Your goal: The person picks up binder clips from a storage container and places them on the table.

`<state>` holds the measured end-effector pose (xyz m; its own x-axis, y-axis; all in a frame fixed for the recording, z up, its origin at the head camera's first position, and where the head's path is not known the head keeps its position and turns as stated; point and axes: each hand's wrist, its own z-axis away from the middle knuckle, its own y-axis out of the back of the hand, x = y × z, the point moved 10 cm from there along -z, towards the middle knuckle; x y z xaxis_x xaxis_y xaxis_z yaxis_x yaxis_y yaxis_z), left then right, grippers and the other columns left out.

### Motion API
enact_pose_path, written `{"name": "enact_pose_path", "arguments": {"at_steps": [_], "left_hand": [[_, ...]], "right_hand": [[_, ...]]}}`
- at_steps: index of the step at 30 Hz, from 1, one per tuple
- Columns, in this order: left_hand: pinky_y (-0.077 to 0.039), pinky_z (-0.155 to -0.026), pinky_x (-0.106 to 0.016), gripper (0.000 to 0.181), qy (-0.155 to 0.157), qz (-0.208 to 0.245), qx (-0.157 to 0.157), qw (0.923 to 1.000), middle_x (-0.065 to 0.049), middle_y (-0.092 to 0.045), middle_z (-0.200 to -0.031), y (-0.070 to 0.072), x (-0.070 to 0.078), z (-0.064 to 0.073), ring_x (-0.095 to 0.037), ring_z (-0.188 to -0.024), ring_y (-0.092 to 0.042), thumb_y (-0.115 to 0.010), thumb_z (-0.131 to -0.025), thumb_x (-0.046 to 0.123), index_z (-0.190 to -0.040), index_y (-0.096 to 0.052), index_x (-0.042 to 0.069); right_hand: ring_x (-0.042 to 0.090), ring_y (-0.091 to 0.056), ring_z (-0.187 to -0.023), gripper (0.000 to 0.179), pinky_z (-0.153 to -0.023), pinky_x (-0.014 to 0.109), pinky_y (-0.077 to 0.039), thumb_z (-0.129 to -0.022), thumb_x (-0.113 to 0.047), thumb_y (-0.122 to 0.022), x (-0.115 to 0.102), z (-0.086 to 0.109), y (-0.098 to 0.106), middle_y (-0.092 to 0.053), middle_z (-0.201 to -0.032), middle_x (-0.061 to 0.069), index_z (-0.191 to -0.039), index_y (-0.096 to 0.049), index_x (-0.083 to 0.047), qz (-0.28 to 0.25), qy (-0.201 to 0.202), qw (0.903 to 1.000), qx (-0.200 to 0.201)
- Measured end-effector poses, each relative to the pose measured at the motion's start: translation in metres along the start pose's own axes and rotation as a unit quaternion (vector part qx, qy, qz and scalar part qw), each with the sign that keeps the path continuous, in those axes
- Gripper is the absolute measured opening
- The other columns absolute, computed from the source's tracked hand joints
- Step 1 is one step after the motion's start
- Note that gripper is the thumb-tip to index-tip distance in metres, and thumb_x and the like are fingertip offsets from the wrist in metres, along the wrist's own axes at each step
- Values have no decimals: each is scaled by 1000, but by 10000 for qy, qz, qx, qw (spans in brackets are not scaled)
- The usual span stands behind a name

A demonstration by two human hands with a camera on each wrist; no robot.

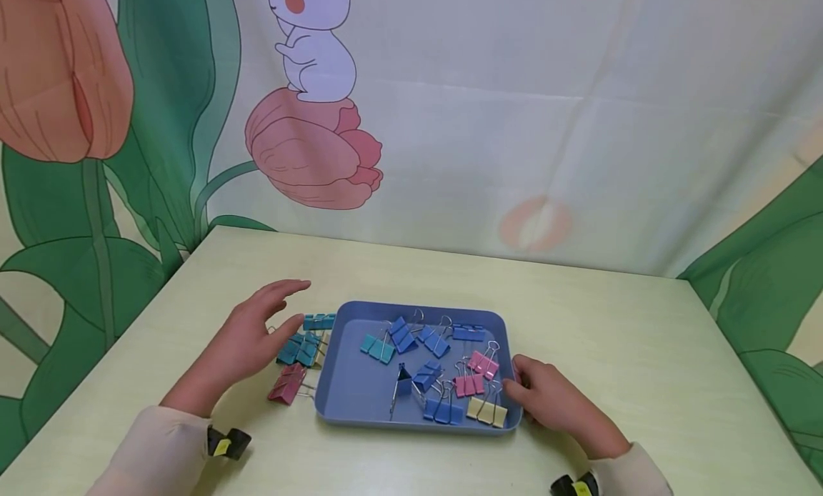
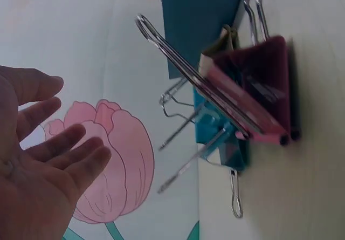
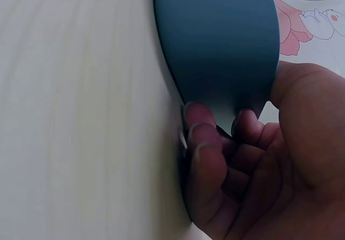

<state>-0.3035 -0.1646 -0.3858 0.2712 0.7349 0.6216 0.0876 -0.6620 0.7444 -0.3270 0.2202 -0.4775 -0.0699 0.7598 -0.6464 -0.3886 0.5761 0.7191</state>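
A blue tray point(image 1: 350, 396) holds several binder clips: blue clips point(image 1: 444, 412), pink clips point(image 1: 469, 385), a teal clip point(image 1: 378, 349) and a pale yellow clip point(image 1: 486, 412). My right hand point(image 1: 551, 396) grips the tray's right end, thumb at the rim; in the right wrist view the fingers curl at the tray's outer wall point(image 3: 215, 40). Off the tray's left side lie teal clips point(image 1: 293, 349), a cream clip point(image 1: 323, 347) and a dark pink clip point(image 1: 288, 384). My left hand point(image 1: 252, 333) hovers over these with spread fingers, holding nothing.
The pale wooden table point(image 1: 598, 324) reaches back to a hanging cloth point(image 1: 450, 160) printed with tulips and a white bear. A black strap with a yellow tag point(image 1: 225, 444) is on the left wrist; a similar strap point(image 1: 576, 485) is on the right.
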Motion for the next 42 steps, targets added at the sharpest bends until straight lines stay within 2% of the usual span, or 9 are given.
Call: {"name": "enact_pose_path", "arguments": {"at_steps": [4, 8, 16, 23, 27, 32, 38, 42], "left_hand": [[-43, -105, -50, 52, -310, 233, -228, 9990, -11, -42, -149, -7, 13, 0, -38, -130, -49, -57, -98, 17, -147, -41, 19], [-43, -104, -50, 54, -336, 351, -399, 9980, -12, -44, -148, -15, 20, -1, -35, -133, -47, -57, -97, 16, -148, -39, 19], [-53, -93, -46, 59, 182, 550, -669, 9961, -15, -51, -139, -37, 27, -6, -37, -118, -60, -63, -94, 15, -147, -39, 17], [-53, -93, -47, 58, 579, 386, -912, 9934, -11, -54, -138, -58, 32, -13, -35, -119, -59, -67, -91, 19, -144, -44, 19], [-51, -95, -49, 55, 562, 308, -1014, 9928, -11, -54, -140, -70, 37, -18, -35, -121, -57, -66, -92, 21, -143, -47, 17], [-53, -92, -49, 54, 609, 188, -1039, 9925, -11, -55, -139, -78, 41, -22, -36, -119, -58, -65, -92, 23, -142, -48, 15], [-56, -87, -46, 50, 634, 4, -1057, 9924, -11, -59, -134, -79, 50, -32, -32, -116, -60, -66, -92, 27, -138, -53, 14], [-55, -87, -46, 48, 624, -92, -1198, 9908, -12, -62, -129, -80, 56, -38, -31, -116, -60, -65, -92, 28, -137, -54, 12]], "right_hand": [[17, -51, -53, 13, -47, 29, -44, -95, -20, -57, 0, 0, 0, -54, -69, 5, -88, -52, -10, 5, 18, 10000, 1], [17, -51, -53, 13, -47, 28, -44, -95, -20, -57, 0, -1, 0, -54, -69, 5, -88, -53, -10, -1, 10, 10000, -4], [18, -51, -53, 14, -48, 28, -44, -94, -20, -58, 0, 0, 1, -54, -69, 5, -87, -52, -10, 37, -6, 10000, -5], [17, -51, -53, 14, -47, 28, -44, -94, -19, -57, 0, 0, 0, -54, -68, 5, -86, -52, -9, -39, -29, 10000, -8], [17, -50, -52, 15, -46, 28, -43, -94, -19, -57, 0, 0, -1, -53, -68, 5, -85, -51, -9, -27, -9, 10000, -6], [17, -50, -52, 14, -47, 28, -43, -94, -20, -57, -1, 0, 0, -53, -68, 5, -85, -52, -10, 5, -26, 10000, -4], [17, -51, -53, 14, -47, 28, -44, -94, -20, -58, 0, 0, 1, -53, -68, 5, -86, -52, -10, 44, -10, 10000, 34], [17, -51, -52, 14, -47, 28, -44, -94, -19, -58, 0, 0, 1, -53, -68, 5, -86, -52, -9, 32, 3, 10000, 37]]}}
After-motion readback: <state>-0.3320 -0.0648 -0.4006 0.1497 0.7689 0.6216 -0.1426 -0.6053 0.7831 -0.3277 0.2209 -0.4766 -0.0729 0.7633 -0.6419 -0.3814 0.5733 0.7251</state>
